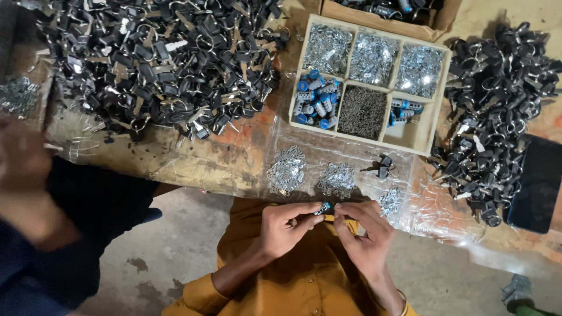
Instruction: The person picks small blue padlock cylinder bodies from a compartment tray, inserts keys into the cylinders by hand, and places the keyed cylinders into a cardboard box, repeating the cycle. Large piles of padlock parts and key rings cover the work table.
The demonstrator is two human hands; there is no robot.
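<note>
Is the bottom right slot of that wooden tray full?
Nearly empty: the bottom right slot holds only a few blue-capped cylinders; bare floor shows.

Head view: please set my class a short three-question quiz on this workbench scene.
1. True or false: the left hand and right hand pinch one small blue-capped silver cylinder between them.
2. Which compartment of the pale wooden divided tray holds the thin dark metal pins? A: near row, middle. B: far row, left. C: far row, right.
3. Fill in: the flat black rectangular slab lies on the person's ____ side.
Key: 1 true; 2 A; 3 right.
</note>
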